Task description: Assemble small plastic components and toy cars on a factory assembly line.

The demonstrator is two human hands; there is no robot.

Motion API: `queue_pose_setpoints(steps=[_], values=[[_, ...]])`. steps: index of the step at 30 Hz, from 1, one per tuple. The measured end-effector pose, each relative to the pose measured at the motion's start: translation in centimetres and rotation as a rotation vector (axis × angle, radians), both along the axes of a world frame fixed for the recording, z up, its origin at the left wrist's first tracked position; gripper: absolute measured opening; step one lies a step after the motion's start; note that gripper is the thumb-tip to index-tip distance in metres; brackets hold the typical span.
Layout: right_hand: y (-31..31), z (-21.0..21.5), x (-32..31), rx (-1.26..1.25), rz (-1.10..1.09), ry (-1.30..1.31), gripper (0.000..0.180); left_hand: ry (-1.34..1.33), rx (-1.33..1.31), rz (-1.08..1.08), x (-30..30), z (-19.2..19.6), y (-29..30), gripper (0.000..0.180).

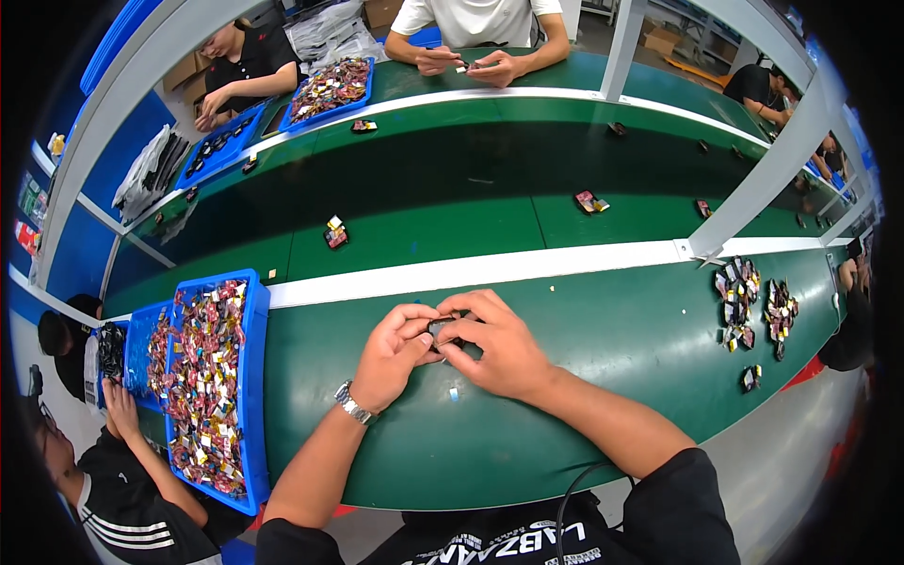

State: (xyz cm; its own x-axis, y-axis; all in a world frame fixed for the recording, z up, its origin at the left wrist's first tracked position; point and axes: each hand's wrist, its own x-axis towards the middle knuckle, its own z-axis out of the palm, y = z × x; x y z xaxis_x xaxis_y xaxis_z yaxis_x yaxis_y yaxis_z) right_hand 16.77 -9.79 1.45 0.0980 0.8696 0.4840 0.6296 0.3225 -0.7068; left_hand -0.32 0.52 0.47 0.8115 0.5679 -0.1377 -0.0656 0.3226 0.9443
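A small black plastic piece (443, 330) is pinched between the fingertips of both hands, above the green work surface (565, 377). My left hand (391, 353), with a metal watch at its wrist, grips the piece from the left with thumb and fingers. Bent over the piece from the right, my right hand (499, 344) presses it with thumb and fingertips. Fingers cover much of it, so its details are hidden. A tiny pale scrap (454, 395) lies on the surface just below the hands.
A blue tray (254, 377) heaped with small pink, yellow and white parts stands at left. Piles of black-and-pink assemblies (737, 297) lie at right. Beyond the white rail (471, 271), a green belt (452, 226) carries scattered assemblies. A grey post (753, 188) rises at right; other people sit around.
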Motion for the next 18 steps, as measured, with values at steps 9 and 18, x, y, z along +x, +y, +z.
queue_pose_setpoints(steps=[9, 18], values=[[0.01, -0.33, 0.26, 0.044, -0.018, -0.037, 0.016, 0.018, 0.063, 0.030, 0.21, 0.06, -0.63, 0.027], [-0.17, -0.44, -0.01, 0.001, 0.001, 0.064, 0.020, -0.040, 0.013, -0.012, -0.08, -0.37, -0.24, 0.029]])
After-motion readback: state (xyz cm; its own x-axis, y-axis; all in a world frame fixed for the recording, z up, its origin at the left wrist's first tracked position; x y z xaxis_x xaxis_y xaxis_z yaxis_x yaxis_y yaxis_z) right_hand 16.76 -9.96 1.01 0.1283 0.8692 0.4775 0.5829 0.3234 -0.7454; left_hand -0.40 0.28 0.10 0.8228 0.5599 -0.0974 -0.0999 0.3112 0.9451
